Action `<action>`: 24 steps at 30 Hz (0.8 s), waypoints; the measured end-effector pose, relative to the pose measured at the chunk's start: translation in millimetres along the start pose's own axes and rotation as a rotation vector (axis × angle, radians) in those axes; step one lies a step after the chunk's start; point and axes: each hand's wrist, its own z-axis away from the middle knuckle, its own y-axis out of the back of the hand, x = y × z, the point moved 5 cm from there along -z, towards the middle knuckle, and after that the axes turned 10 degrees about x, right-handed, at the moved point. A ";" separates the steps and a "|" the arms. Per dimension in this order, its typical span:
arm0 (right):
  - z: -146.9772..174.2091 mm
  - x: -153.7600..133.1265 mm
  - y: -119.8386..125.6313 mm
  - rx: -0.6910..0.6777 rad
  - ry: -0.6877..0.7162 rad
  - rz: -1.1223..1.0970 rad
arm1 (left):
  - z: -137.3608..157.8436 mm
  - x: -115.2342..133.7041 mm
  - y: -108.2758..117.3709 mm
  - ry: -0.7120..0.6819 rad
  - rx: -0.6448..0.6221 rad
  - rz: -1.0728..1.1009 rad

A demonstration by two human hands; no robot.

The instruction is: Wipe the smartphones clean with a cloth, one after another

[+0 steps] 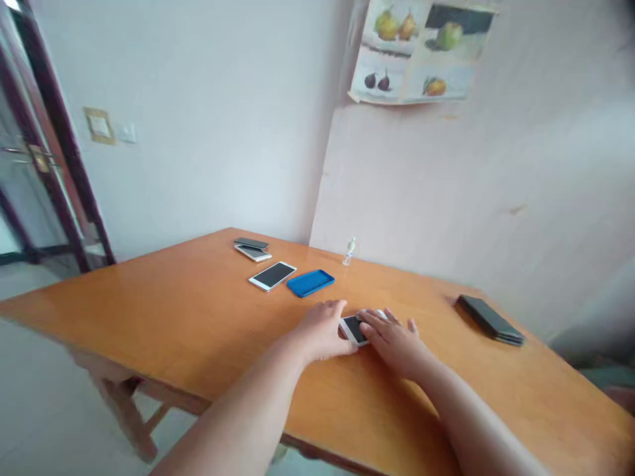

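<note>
A white smartphone (353, 328) with a dark screen lies on the wooden table, partly covered by my hands. My left hand (320, 332) grips its left end, thumb on the near side and fingers on the far side. Across the right part of the screen lies my right hand (394, 342), its fingers stretched out and lying flat; whether anything is under them is hidden. Just beyond my left hand is an empty blue phone case (311, 283), inner side up. Left of the case rests another white smartphone (272, 275), screen up.
Farther back, a white phone (252, 252) lies partly beneath a dark flat phone or case (251, 242). A small clear spray bottle (350, 252) stands near the wall. At right sits a stack of dark flat objects (489, 319). The wooden table (163, 304) meets the wall behind.
</note>
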 end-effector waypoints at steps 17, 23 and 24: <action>12.4 1.7 12.5 -0.029 -0.018 0.052 | -0.9 -3.9 0.5 -0.039 0.020 -0.013; 18.6 -3.0 15.0 -0.035 0.041 0.016 | -1.4 -5.1 -0.3 -0.031 0.025 -0.006; 22.2 -13.7 16.1 -0.050 0.113 -0.029 | -1.5 -5.5 -0.7 -0.032 0.028 -0.006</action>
